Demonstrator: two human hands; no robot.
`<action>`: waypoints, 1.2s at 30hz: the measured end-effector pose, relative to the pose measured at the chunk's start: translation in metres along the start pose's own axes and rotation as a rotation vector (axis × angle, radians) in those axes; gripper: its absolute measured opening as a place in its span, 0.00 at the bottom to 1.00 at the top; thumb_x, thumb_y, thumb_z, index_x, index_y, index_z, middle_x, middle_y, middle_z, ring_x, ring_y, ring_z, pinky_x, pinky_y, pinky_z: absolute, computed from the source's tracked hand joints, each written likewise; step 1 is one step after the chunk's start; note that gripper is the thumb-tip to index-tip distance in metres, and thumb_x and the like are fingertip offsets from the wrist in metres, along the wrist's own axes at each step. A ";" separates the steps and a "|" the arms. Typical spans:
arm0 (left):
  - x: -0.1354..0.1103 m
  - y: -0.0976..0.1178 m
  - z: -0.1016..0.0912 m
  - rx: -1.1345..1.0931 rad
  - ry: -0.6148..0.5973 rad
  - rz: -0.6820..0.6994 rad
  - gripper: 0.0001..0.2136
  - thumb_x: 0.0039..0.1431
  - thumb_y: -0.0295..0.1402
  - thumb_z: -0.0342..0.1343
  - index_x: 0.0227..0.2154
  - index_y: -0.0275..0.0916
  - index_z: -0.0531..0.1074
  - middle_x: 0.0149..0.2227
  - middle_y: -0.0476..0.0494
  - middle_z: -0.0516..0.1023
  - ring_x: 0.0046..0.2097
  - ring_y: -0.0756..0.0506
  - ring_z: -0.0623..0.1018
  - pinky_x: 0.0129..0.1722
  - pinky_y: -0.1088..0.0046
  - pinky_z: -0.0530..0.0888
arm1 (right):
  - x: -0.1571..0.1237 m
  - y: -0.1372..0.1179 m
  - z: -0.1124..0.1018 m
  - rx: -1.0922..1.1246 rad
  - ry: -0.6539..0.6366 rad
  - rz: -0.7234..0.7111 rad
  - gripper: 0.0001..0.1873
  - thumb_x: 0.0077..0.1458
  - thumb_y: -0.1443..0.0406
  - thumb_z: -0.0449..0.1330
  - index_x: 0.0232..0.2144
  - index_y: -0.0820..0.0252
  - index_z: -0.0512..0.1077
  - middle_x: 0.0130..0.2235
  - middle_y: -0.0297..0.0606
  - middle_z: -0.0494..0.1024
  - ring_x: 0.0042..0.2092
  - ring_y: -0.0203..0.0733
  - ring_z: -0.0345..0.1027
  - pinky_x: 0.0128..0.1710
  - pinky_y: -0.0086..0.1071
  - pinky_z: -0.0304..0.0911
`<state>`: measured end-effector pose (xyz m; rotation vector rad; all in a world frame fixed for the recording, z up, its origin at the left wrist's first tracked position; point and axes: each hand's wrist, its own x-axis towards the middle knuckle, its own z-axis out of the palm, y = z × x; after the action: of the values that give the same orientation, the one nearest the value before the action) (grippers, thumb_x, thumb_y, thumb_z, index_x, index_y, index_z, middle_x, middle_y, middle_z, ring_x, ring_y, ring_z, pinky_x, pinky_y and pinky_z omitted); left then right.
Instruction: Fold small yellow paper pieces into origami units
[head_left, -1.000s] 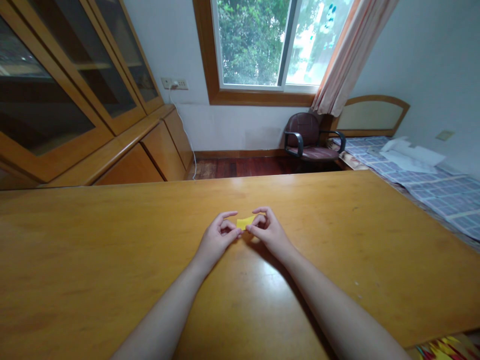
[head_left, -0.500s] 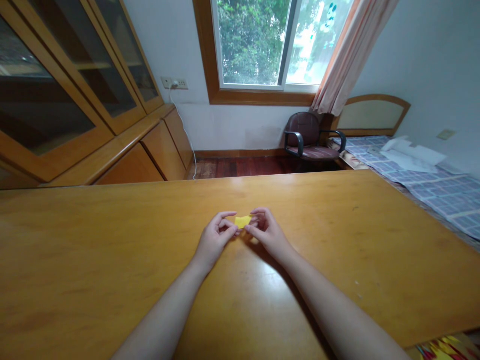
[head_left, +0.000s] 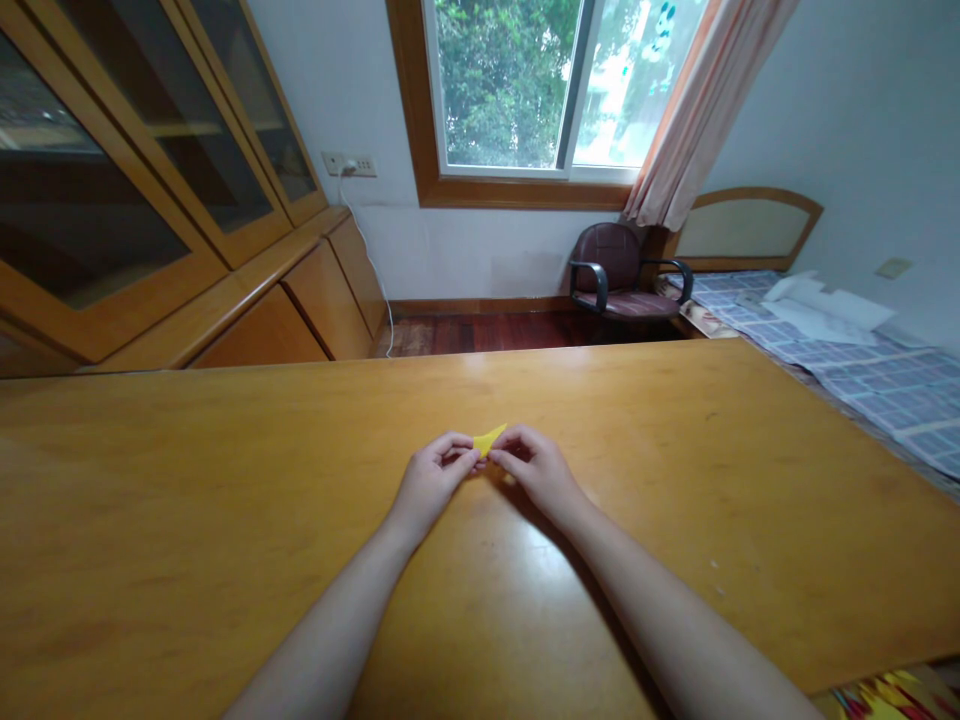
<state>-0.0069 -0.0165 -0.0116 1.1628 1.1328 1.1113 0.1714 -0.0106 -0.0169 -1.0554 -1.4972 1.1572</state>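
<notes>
Yellow piece (head_left: 487, 440): one, small, drawn to a point toward the window (head_left: 510, 90); held between my two hands, above the middle of the counter (head_left: 225, 500); whether it touches the wood, I cannot tell.
Left grip (head_left: 433, 478): mine, thumb and fingers closed on the near left edge.
Right grip (head_left: 541, 472): mine, pinching the right side, fingers curled.
Chair (head_left: 611, 270): dark red, black arms, beyond the counter.
Bed (head_left: 892, 385): checked cover, at right.
</notes>
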 end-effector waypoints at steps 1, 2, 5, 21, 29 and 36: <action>0.000 0.000 0.000 -0.008 -0.002 -0.007 0.11 0.48 0.38 0.65 0.30 0.37 0.73 0.29 0.47 0.81 0.34 0.46 0.80 0.41 0.69 0.76 | 0.000 0.000 0.000 -0.006 -0.003 -0.008 0.05 0.54 0.63 0.64 0.31 0.58 0.73 0.32 0.34 0.77 0.35 0.39 0.70 0.38 0.33 0.63; 0.000 0.000 0.000 -0.012 -0.006 -0.013 0.12 0.48 0.39 0.66 0.29 0.37 0.73 0.29 0.47 0.81 0.34 0.46 0.81 0.41 0.69 0.76 | 0.001 0.000 0.000 -0.015 -0.003 -0.019 0.05 0.54 0.63 0.64 0.30 0.58 0.73 0.32 0.34 0.76 0.35 0.39 0.69 0.38 0.33 0.63; 0.000 0.002 0.001 -0.007 -0.018 -0.024 0.12 0.47 0.40 0.66 0.29 0.36 0.75 0.29 0.46 0.81 0.33 0.46 0.81 0.39 0.70 0.77 | 0.002 -0.001 -0.001 -0.051 0.009 -0.065 0.05 0.55 0.64 0.63 0.29 0.59 0.72 0.32 0.33 0.74 0.35 0.38 0.68 0.37 0.32 0.62; -0.002 0.003 0.003 0.124 -0.032 0.003 0.09 0.50 0.38 0.62 0.30 0.36 0.75 0.29 0.44 0.81 0.34 0.45 0.81 0.39 0.69 0.77 | 0.001 0.002 0.000 -0.172 0.032 -0.022 0.05 0.56 0.64 0.61 0.29 0.59 0.70 0.30 0.34 0.74 0.34 0.39 0.66 0.35 0.32 0.61; -0.004 0.006 0.003 0.201 -0.045 0.017 0.10 0.50 0.39 0.63 0.29 0.37 0.74 0.29 0.44 0.82 0.35 0.44 0.82 0.40 0.69 0.76 | 0.000 -0.003 0.000 -0.194 0.033 -0.037 0.04 0.56 0.65 0.60 0.29 0.59 0.71 0.31 0.34 0.75 0.34 0.39 0.68 0.37 0.32 0.61; -0.003 0.006 0.002 0.204 -0.060 0.007 0.09 0.50 0.38 0.63 0.28 0.37 0.73 0.29 0.44 0.82 0.35 0.44 0.81 0.39 0.71 0.74 | -0.002 -0.005 0.002 -0.245 0.055 -0.052 0.04 0.55 0.65 0.61 0.29 0.60 0.71 0.31 0.35 0.76 0.33 0.39 0.69 0.36 0.31 0.62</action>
<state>-0.0052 -0.0188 -0.0052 1.3500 1.2164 0.9763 0.1696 -0.0135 -0.0130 -1.1942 -1.6422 0.9177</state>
